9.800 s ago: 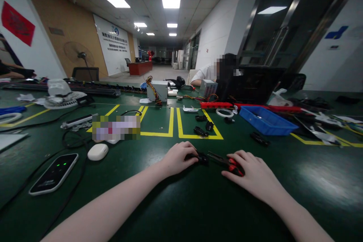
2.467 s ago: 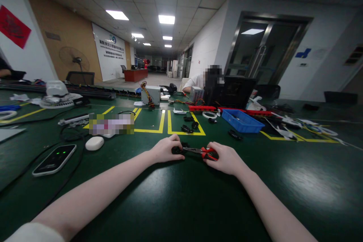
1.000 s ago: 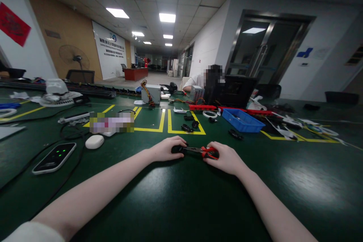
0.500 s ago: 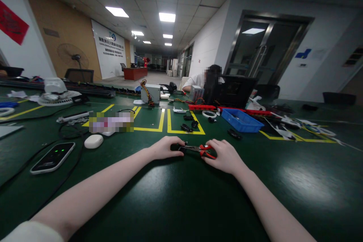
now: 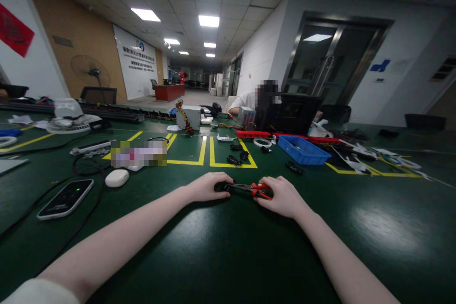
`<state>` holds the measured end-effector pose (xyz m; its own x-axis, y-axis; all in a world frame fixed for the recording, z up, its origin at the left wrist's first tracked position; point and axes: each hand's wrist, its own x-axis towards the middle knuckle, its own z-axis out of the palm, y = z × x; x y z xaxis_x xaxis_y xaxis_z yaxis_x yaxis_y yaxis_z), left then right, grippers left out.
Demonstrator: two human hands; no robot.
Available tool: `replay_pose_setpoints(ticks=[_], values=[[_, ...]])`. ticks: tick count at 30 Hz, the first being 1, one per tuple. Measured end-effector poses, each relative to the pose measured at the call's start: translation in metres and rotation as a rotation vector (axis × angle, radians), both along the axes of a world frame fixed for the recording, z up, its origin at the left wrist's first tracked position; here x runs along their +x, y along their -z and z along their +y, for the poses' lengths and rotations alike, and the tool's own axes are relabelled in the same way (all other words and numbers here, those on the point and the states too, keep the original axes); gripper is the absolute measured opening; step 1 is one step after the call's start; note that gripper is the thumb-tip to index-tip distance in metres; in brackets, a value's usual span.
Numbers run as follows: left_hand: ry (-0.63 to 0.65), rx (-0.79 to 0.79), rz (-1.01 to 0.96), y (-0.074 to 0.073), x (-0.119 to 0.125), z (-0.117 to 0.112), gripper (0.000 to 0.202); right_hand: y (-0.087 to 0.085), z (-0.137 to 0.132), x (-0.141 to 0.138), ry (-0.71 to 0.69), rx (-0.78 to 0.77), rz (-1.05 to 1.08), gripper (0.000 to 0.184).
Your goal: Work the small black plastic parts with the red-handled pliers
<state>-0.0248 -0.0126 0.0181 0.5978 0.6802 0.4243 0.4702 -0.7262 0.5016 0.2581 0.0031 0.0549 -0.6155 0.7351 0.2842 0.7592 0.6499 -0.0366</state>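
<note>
My left hand (image 5: 208,186) rests on the green table (image 5: 228,256) with its fingers closed over a small black part (image 5: 223,186). My right hand (image 5: 281,196) grips the red handles of a pair of pliers (image 5: 253,189). The thin jaws of the pliers point left and meet the black part between my two hands. Both forearms stretch forward across the table. Most of the black part is hidden under my left fingers.
Several loose black parts (image 5: 234,159) lie in a yellow-taped square beyond my hands. A blue tray (image 5: 302,150) stands right of it. A white mouse-like object (image 5: 117,177), a black device with green lights (image 5: 65,198) and cables lie to the left. A person (image 5: 254,100) sits across the table behind a black monitor (image 5: 292,114).
Both hands stay together on the black part and the pliers. Since ten seconds ago they sit farther out on the table; in the last second little has shifted.
</note>
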Motion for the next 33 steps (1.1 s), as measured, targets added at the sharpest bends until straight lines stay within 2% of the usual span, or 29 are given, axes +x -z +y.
replay_pose_setpoints(ticks=[11,20,23,28,33], values=[[-0.012,-0.019,-0.004,0.0014,0.0010,0.0006,0.039,-0.0010,-0.0001,0.0000,-0.076,0.145,-0.018,0.028],[0.014,-0.004,0.017,-0.0006,0.0017,-0.0020,0.037,0.0000,-0.0006,-0.0011,0.033,-0.063,-0.052,0.028],[-0.001,0.006,0.031,0.0005,0.0014,-0.0014,0.036,0.0007,0.0000,-0.0016,0.048,-0.085,-0.055,0.029],[0.009,0.037,0.055,0.0027,0.0014,0.0006,0.036,-0.0004,-0.0005,-0.0023,0.000,-0.004,-0.040,0.031],[-0.011,0.032,0.038,0.0023,0.0012,0.0011,0.038,0.0033,0.0012,-0.0033,-0.057,0.143,-0.005,0.033]])
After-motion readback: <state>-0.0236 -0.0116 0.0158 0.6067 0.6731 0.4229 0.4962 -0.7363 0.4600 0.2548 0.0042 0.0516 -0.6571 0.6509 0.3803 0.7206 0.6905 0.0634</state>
